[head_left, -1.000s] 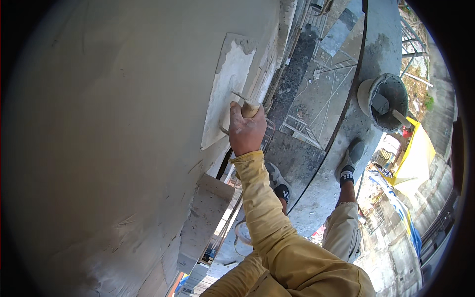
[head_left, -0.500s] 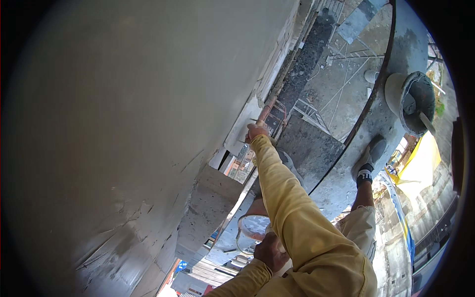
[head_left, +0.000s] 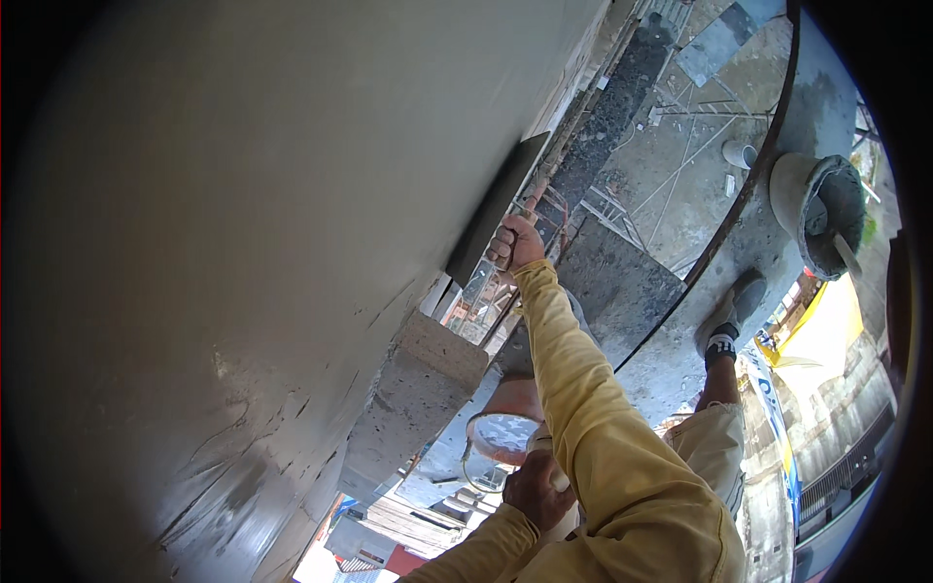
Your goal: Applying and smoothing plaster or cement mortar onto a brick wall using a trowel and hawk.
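My right hand (head_left: 515,243) grips a plastering trowel by its handle, its long dark blade (head_left: 495,209) at the right edge of the smooth grey plastered wall (head_left: 224,194). Below the yellow right sleeve, my left hand (head_left: 535,486) is closed on a pale cylindrical object (head_left: 556,478), partly hidden by that sleeve. Beside it sits a rusty reddish bucket (head_left: 507,408) with a wire handle and pale contents. Scratches and streaks mark the lower part of the wall.
A plaster-coated bucket (head_left: 797,199) with a handle sticking out stands on the curved concrete ledge (head_left: 816,107) near my shoe (head_left: 739,306). Far below are scaffold frames (head_left: 607,219), a white bucket (head_left: 739,153) and a yellow tarp (head_left: 826,330). A concrete block (head_left: 418,379) juts below the trowel.
My view has shifted, with the scene sliding rightward. The trowel blade has turned from showing a pale face to a dark one. My left hand has come into view below the right arm.
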{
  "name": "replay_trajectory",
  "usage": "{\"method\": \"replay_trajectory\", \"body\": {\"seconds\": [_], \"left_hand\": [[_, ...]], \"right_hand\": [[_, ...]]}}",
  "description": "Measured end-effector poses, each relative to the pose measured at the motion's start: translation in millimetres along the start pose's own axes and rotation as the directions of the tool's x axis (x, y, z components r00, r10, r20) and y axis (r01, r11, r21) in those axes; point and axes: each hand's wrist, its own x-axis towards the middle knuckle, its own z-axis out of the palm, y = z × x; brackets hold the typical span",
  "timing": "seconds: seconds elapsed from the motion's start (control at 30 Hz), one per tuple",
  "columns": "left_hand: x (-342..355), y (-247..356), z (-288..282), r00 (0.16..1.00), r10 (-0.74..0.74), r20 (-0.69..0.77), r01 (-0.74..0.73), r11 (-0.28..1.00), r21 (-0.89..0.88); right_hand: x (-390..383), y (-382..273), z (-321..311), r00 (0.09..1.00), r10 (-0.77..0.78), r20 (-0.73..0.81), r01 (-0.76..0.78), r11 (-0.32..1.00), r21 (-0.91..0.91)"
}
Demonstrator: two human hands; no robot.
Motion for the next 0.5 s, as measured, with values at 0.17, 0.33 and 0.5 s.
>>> {"method": "replay_trajectory", "body": {"seconds": [0.17, 0.33, 0.5], "left_hand": [[-2, 7, 0, 0.997, -0.043, 0.062, 0.036, 0.994, 0.107], [2, -32, 31, 1.0, -0.004, 0.02, 0.001, 0.985, 0.174], [3, -25, 46, 0.99, 0.139, 0.007, -0.132, 0.922, 0.365]], "right_hand": [[-68, -29, 56, 0.982, -0.105, 0.154, 0.103, 0.994, 0.02], [-157, -34, 129, 0.927, -0.206, 0.313, 0.226, 0.974, -0.03], [-237, -24, 181, 0.867, -0.241, 0.437, 0.25, 0.967, 0.037]]}}
